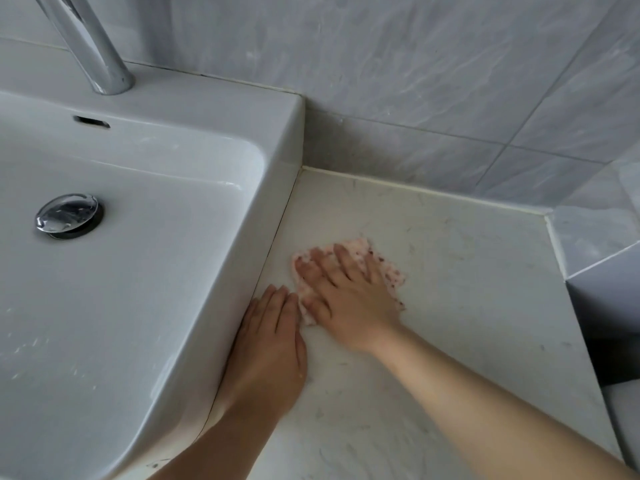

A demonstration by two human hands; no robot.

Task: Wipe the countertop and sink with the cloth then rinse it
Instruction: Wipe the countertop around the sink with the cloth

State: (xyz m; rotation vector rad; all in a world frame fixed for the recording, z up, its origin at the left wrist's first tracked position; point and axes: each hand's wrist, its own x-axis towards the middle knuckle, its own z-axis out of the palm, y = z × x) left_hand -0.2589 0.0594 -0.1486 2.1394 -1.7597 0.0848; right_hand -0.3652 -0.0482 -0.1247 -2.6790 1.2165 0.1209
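Pressing cloth (358, 247) under right grip (349, 296), palm open, to scrub counter (467, 289); left grip (270, 337) flat alongside, empty, probably bracing.

Pink cloth (358, 245) flat on countertop (467, 289) near sink (138, 289)

A bathroom, likely in a home: a white ceramic sink (221, 109) with a chrome pop-up drain (67, 216) and an overflow slot (91, 121), a chrome tap (93, 46) behind it, a pale marbled countertop (467, 278) alongside, and grey marble-look wall tiles (415, 64) meeting it at a caulked joint
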